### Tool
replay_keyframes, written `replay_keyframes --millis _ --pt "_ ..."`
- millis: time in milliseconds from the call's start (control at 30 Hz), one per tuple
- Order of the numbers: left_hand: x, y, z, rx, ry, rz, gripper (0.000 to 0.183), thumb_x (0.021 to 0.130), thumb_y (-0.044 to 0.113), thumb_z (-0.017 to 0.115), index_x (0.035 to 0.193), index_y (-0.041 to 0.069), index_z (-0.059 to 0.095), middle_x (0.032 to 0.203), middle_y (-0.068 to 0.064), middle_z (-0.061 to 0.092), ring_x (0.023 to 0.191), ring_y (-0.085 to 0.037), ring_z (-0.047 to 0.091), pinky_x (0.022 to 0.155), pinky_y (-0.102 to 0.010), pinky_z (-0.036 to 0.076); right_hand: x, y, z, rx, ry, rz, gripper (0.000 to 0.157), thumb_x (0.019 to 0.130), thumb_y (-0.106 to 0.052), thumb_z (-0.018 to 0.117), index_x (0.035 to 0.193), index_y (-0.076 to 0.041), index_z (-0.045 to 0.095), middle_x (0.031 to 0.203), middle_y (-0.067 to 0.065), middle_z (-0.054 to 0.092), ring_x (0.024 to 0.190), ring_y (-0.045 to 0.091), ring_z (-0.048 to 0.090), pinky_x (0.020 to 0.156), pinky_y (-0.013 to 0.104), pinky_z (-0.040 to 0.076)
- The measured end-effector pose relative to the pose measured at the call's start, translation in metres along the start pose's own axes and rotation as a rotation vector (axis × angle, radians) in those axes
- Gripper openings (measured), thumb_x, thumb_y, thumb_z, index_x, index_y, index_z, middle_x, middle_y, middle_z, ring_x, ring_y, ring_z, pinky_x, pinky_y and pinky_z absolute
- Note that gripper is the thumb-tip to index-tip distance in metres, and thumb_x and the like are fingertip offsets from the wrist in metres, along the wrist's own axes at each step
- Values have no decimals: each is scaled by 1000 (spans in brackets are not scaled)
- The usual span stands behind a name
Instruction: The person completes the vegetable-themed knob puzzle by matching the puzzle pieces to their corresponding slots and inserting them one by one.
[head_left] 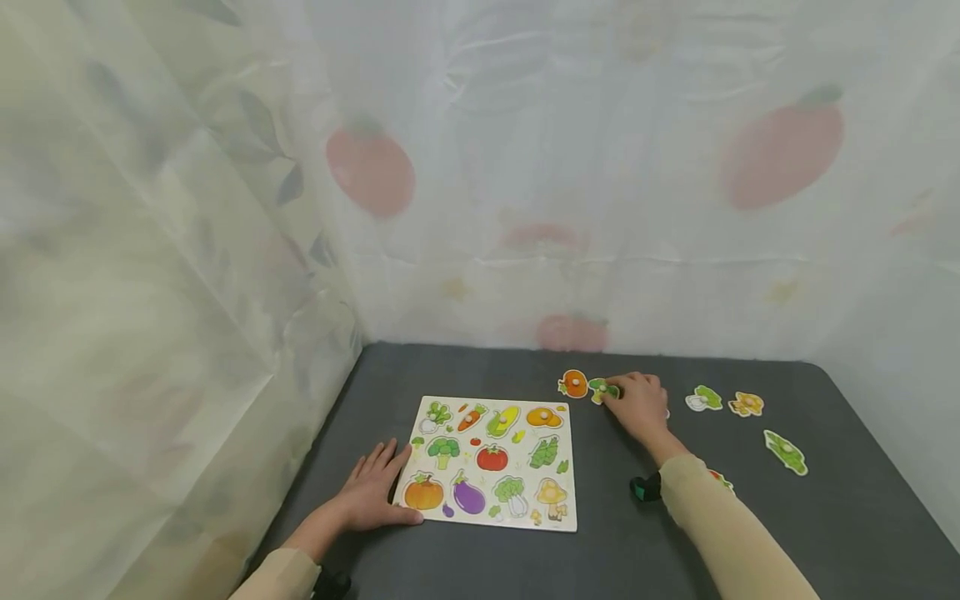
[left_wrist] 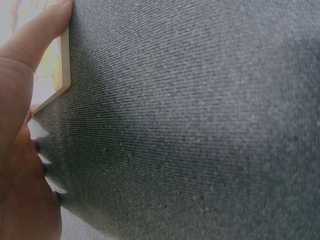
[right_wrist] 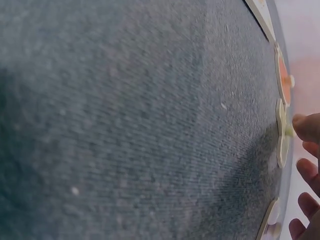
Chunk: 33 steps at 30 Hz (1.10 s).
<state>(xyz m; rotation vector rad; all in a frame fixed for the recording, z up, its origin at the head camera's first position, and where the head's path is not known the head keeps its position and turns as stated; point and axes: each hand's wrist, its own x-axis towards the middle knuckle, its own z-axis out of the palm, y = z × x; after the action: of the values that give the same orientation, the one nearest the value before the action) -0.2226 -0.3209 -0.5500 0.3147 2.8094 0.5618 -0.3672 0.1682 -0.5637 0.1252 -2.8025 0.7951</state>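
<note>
A white puzzle board (head_left: 498, 523) with vegetable pictures lies on the dark table. My left hand (head_left: 371, 492) rests at its left edge, fingers spread and fairly straight, the thumb (left_wrist: 52, 20) along the near corner. Beyond the board's far right corner, my right hand (head_left: 639, 407) pinches the small knob of a green broccoli piece (head_left: 597, 396) between thumb and fingers. This broccoli piece (right_wrist: 281, 142) lies flat close over the cloth in the right wrist view. Just left of it is an orange pumpkin piece (head_left: 573, 384) with a knob.
To the right lie a white-and-green cabbage piece (head_left: 703, 398), a yellow mushroom piece (head_left: 746, 404) and a long green pod piece (head_left: 786, 452). A reddish piece (head_left: 722, 479) is mostly hidden by my right sleeve. Printed curtains (head_left: 562, 208) hang around the table (head_left: 465, 358).
</note>
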Motion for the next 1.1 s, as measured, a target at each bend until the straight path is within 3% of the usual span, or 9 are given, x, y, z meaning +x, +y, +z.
replay_keyframes --millis 467,700,1100 --pt "0 -1 1 -10 10 15 123 72 73 79 163 9 27 165 -28 17 151 -50 10 115 -73 7 2 7 -1 -31 20 49 38 91 -36 78 116 -8 78 127 24 61 123 49 41 100 67 29" --pt "1 -2 2 6 -7 -11 126 70 81 74 165 15 23 168 -21 13 154 -44 6 119 -67 5 5 7 3 -32 13 76 36 92 -37 76 112 -8 79 125 23 62 121 48 42 97 66 31" --pt "-2 5 -3 -2 -4 0 123 72 73 79 163 8 28 166 -26 17 152 -49 10 117 -71 8 7 2 2 -8 1 77 31 93 -33 73 107 -7 80 124 25 61 122 49 42 99 66 30"
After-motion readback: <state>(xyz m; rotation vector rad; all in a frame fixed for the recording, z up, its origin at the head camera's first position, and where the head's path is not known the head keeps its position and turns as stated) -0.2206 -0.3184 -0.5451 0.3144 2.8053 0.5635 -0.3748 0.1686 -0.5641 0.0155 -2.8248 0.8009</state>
